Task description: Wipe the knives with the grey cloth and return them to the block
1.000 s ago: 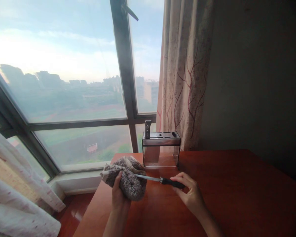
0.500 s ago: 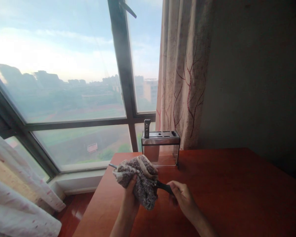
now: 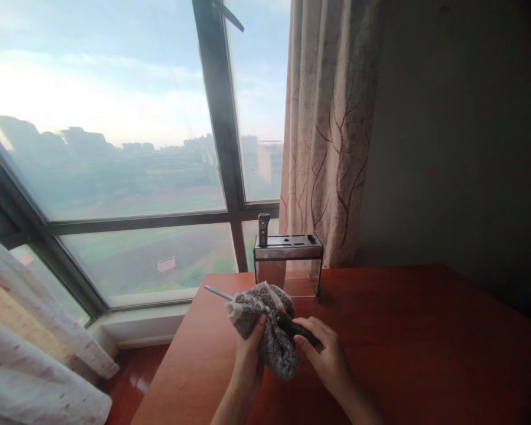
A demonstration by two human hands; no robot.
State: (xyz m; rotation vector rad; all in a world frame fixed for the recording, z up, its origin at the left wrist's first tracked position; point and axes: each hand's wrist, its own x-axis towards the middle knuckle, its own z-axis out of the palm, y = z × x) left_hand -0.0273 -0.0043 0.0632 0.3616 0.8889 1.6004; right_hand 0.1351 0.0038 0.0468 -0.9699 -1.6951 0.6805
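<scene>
My left hand (image 3: 250,342) is closed around a grey-brown fluffy cloth (image 3: 261,313) with a pale edge. The cloth wraps the shaft of what looks like a honing steel, whose thin metal rod (image 3: 218,292) pokes out at the upper left. Its black handle (image 3: 303,332) comes out on the right side of the cloth, gripped by my right hand (image 3: 325,348). The middle of the rod is hidden in the cloth. Just beyond stands a clear-sided knife block (image 3: 287,252) with a slotted top, and one knife handle (image 3: 263,230) rises from its left end.
The reddish-brown wooden table (image 3: 402,336) spreads under my hands, with its left edge above the floor (image 3: 135,375). Large windows (image 3: 137,254) lie ahead and left. A patterned curtain (image 3: 331,136) hangs behind the block; a white curtain (image 3: 39,360) is at lower left.
My left hand and the cloth have moved right, closer to the handle. More of the metal rod now shows at the left. My right hand has shifted slightly and grips nearer the cloth.
</scene>
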